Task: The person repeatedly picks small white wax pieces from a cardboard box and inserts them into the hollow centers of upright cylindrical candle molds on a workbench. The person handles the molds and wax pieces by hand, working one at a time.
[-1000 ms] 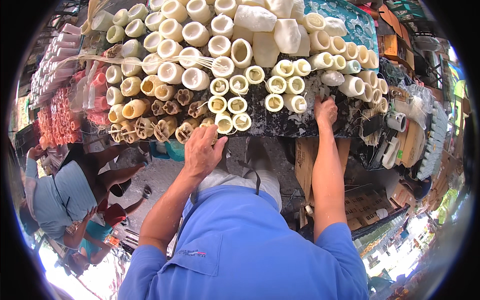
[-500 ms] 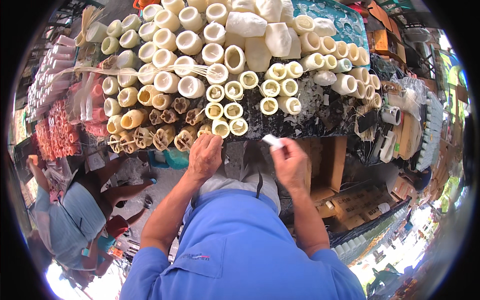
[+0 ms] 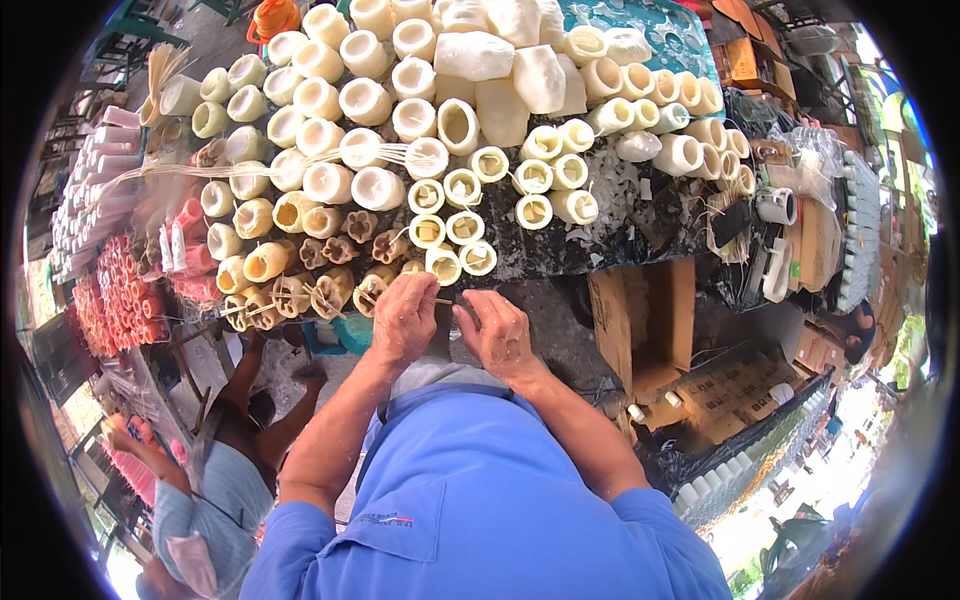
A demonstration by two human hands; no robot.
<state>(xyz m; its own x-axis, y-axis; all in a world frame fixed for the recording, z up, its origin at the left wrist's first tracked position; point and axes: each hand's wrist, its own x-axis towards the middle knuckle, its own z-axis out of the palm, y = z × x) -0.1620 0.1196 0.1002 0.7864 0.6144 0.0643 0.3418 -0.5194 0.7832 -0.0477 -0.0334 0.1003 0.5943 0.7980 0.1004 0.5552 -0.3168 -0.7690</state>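
My left hand (image 3: 405, 320) is closed at the table's near edge, pinching a thin light stick (image 3: 444, 301) that sticks out toward the right. Just right of it is my right hand (image 3: 497, 332), its fingers curled down; what they hold, if anything, is hidden beneath them. Beyond both hands, small pale-yellow hollow wax cups (image 3: 443, 266) stand in short rows, several with whitish pieces inside. Left of my left hand lie brownish, lobed wax pieces (image 3: 372, 288), some with thin sticks across them.
Larger cream wax cups (image 3: 365, 101) and solid white wax blocks (image 3: 472, 56) crowd the table's far side. Pale wick strands (image 3: 300, 160) lie across the cups. Orange-pink wax pieces (image 3: 115, 300) fill the left. An open cardboard box (image 3: 612, 320) sits below right; another person (image 3: 215, 520) is at lower left.
My right hand has moved left, close beside my left hand. The small white piece it held is no longer visible. The person at lower left has shifted.
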